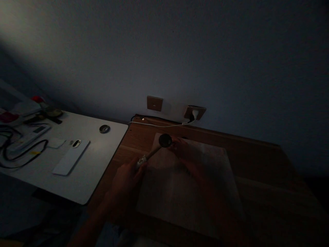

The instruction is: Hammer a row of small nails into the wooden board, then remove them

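In the head view, my left hand point(128, 173) is closed around the pale, dark-speckled grip of a tool with a straight tan shaft point(154, 151) and a round dark head point(165, 140). The light is too dim to show its exact kind. My right hand point(178, 145) is at the right side of that round head, fingers bent against it, partly lost in shadow. Both hands hold the tool tilted above a pale square board point(174, 192), which lies on a brown wooden table point(259, 168).
On the white table point(89, 185) to the left lie a phone point(70, 157), a roll of tape point(104, 129), a power strip point(31, 137) and a looped black cable point(23, 165). A wall socket point(189, 111) holds plugs, with cords running along the table's back edge.
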A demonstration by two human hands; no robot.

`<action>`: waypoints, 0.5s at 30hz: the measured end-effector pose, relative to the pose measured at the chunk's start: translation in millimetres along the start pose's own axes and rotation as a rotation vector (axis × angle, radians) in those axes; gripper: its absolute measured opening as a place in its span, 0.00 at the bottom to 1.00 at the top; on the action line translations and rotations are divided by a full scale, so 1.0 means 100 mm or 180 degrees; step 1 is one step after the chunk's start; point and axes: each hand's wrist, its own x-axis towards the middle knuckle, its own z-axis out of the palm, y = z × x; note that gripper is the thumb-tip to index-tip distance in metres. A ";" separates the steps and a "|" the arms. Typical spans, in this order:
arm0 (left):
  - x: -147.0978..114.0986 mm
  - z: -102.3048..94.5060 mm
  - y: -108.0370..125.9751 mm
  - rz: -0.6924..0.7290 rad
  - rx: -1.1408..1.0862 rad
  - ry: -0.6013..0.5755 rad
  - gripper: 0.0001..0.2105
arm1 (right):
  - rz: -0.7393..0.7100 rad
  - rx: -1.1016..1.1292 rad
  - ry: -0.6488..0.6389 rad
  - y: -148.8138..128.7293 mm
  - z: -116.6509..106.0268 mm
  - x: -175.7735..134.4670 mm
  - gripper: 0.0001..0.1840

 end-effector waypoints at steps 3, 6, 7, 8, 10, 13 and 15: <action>0.06 -0.05 0.14 -0.0016 0.0381 -0.0033 0.20 | 0.0089 0.0012 0.0119 0.07 -0.21 -0.11 0.22; 0.14 -0.08 0.21 -0.0036 0.0904 -0.0051 0.22 | 0.0194 0.0003 0.0239 0.16 -0.46 -0.27 0.19; 0.16 -0.08 0.23 -0.0031 0.1040 -0.0083 0.23 | 0.0226 -0.0005 0.0249 0.19 -0.53 -0.33 0.18; 0.17 -0.08 0.24 -0.0019 0.1137 -0.0119 0.23 | 0.0257 -0.0021 0.0228 0.21 -0.60 -0.39 0.18; 0.19 -0.06 0.25 -0.0003 0.1208 -0.0172 0.23 | 0.0290 -0.0082 0.0147 0.23 -0.70 -0.50 0.20; 0.18 -0.01 0.24 -0.0011 0.1126 -0.0108 0.22 | 0.0262 -0.0159 -0.0065 0.22 -0.80 -0.66 0.19; 0.17 0.02 0.22 -0.0032 0.1052 -0.0109 0.22 | 0.0252 -0.0172 -0.0266 0.21 -0.83 -0.75 0.15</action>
